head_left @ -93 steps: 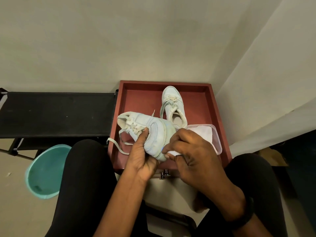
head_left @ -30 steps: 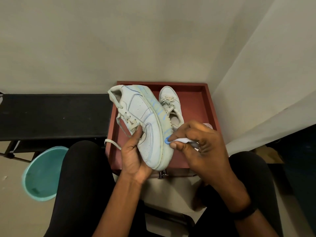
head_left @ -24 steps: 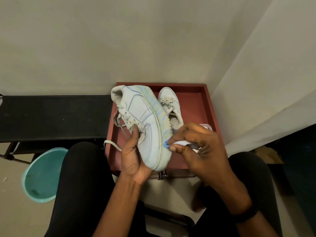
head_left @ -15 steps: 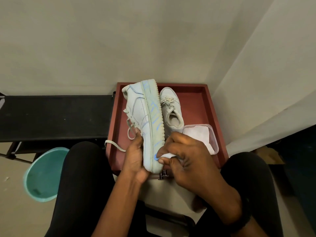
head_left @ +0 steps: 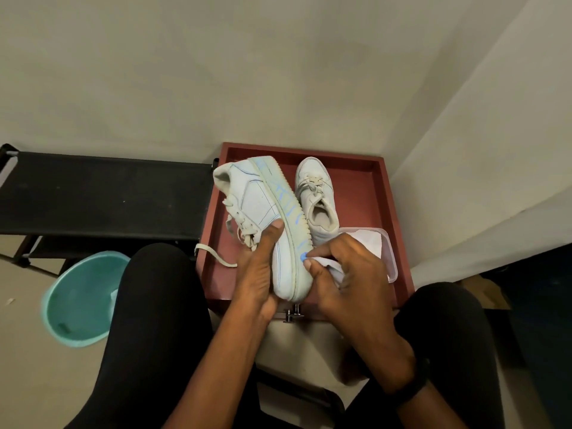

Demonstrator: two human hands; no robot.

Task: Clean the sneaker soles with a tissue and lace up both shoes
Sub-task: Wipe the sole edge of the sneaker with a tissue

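A teal basin (head_left: 82, 300) sits on the floor at far left. Over a red tray (head_left: 365, 193), the left hand (head_left: 257, 267) clasps 1 white sneaker (head_left: 266, 218) on its side. The right hand (head_left: 343, 274) pinches a tissue (head_left: 325, 263) against its blue-marked sole edge. A 2nd sneaker (head_left: 315, 199) rests in the tray.
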